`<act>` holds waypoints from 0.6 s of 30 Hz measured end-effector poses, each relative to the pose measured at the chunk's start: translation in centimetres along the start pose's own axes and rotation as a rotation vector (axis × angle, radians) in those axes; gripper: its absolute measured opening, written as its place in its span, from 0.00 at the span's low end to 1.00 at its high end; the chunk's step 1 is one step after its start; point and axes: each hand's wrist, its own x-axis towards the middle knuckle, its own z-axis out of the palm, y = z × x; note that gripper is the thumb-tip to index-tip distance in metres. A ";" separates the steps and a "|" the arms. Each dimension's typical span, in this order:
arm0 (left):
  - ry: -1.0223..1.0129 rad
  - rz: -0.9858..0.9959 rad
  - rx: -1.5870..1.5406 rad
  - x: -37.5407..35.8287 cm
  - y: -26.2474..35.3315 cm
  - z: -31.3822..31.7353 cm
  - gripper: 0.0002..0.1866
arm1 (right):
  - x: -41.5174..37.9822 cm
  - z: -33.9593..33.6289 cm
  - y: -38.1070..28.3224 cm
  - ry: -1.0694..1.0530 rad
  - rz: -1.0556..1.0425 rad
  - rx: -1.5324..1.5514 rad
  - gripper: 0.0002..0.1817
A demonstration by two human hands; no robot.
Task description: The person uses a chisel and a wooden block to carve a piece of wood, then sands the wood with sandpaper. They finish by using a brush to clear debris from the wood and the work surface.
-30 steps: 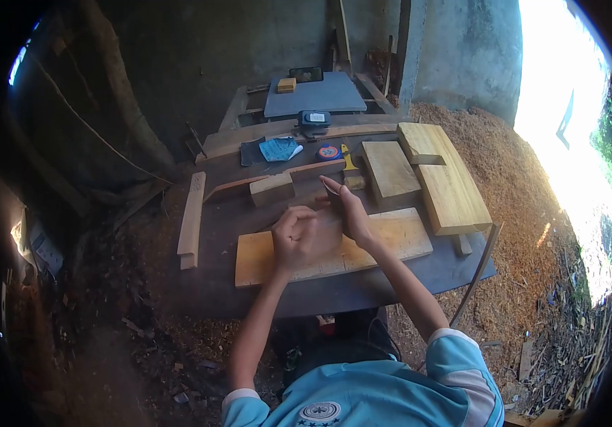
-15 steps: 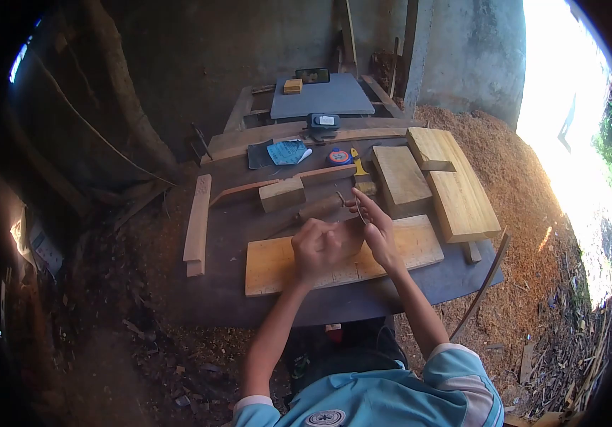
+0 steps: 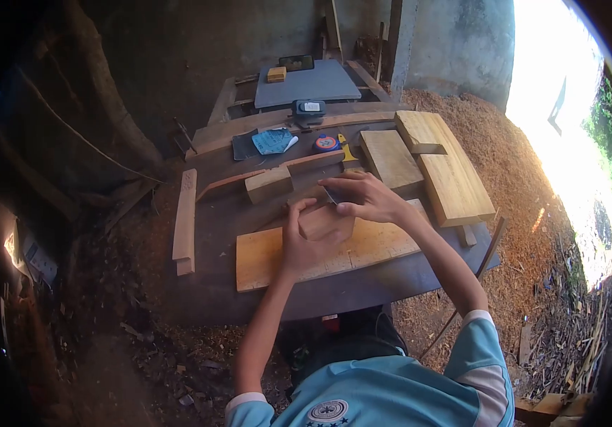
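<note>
Left hand (image 3: pixel 307 246) gripping small wooden block (image 3: pixel 327 223), fingers wrapped round its left side. Block sits between the hands, over the long plank (image 3: pixel 262 260). Right hand (image 3: pixel 375 202) pinches thin dark sheet (image 3: pixel 330 194) at block's far edge; can't tell if sheet touches it.

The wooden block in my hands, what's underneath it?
Below the wooden block is the long yellowish board, lying on the dark table. The left hand, right hand and block cover part of the board; I can't see what's there, or whether block and board touch.
</note>
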 end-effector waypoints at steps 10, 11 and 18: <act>0.181 -0.025 0.189 -1.7 -2.2 1.5 0.23 | 1.7 1.4 -1.5 0.046 -0.281 -0.245 0.33; 0.178 0.011 0.174 -1.9 -3.2 1.3 0.24 | 1.2 2.3 -1.9 0.051 -0.398 -0.298 0.33; 0.156 0.108 0.224 -1.9 -2.0 1.1 0.26 | 0.2 1.9 -1.0 0.068 -0.446 -0.454 0.42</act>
